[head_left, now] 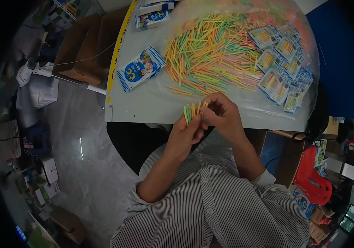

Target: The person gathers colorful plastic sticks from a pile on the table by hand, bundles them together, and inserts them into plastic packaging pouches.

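Observation:
Close to the table's front edge, my left hand (182,136) is closed around a small bunch of thin coloured sticks (188,113), mostly yellow, orange and green, standing upright. My right hand (225,117) meets it from the right, thumb and forefinger pinched on sticks at the bunch's right side. Beyond both hands spreads a large loose pile of the same sticks (214,49) on a clear plastic sheet. To the left of the pile lies a blue and white printed packet (141,69). Several small clear packets of sticks (274,84) overlap at the pile's right.
The white table (152,108) has a yellow strip (117,58) along its left edge. More printed packets (151,19) lie at the far left corner. Cardboard boxes (84,49) and a white pole-like device (57,74) stand left of the table. A red chair (311,177) is at right.

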The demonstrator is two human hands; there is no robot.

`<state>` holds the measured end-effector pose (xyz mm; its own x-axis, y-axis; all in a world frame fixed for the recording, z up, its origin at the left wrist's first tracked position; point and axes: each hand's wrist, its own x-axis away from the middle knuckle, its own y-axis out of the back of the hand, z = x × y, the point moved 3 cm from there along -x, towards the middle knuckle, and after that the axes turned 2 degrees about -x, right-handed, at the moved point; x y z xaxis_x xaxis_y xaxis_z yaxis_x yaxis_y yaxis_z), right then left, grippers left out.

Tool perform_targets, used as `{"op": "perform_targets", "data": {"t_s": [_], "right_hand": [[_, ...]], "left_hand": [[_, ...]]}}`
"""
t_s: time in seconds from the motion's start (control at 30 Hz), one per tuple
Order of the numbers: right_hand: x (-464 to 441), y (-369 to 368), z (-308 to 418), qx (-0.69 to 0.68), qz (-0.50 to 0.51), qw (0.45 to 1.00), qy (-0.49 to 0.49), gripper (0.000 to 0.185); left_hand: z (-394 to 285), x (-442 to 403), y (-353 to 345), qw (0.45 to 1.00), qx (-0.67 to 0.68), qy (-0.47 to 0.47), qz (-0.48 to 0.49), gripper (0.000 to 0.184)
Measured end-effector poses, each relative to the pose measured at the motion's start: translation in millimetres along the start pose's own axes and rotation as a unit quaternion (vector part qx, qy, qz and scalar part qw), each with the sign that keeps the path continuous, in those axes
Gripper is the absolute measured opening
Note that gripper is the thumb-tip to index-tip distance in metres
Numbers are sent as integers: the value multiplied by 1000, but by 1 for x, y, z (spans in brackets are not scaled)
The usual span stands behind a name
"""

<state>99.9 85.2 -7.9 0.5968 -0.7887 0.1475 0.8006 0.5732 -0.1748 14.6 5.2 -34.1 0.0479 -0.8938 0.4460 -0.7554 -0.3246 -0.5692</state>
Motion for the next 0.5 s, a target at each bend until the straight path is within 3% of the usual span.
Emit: {"op": "perform_targets", "data": {"t_s": [0.2,0.33,0.5], "right_hand": [[0,-9,-4,-8,-8,1000,15,9],[1,-10,-4,-2,33,999,2,12],[2,-11,0,29,4,1000,-12,12]], "left_hand": [[1,0,2,997,47,-50,-26,15],[0,1,5,996,7,-87,-37,15],[-2,2,4,988,-97,-112,-34,15]]}}
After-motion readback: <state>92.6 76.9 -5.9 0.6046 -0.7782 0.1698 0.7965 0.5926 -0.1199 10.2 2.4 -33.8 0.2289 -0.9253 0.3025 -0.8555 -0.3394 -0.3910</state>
